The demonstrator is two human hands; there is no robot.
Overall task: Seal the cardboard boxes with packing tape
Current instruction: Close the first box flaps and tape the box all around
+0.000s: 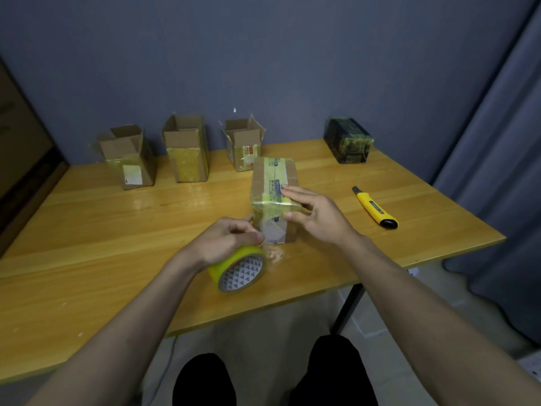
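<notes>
On the bench (117, 218), three open boxes (184, 148) stand at the back left. Your left hand (225, 240) grips the yellow tape roll (238, 269). Your right hand (316, 213) rests with straight fingers on the taped box (273, 194) at the centre. A yellow cutter (374, 208) lies to the right.

A plain room set up as a small packing station: a yellowish wooden bench (117, 230) against a bare blue-grey wall (263, 54), grey curtains (497, 171) at the right, three open brown cardboard boxes (184, 148) lined up along the back edge.
</notes>
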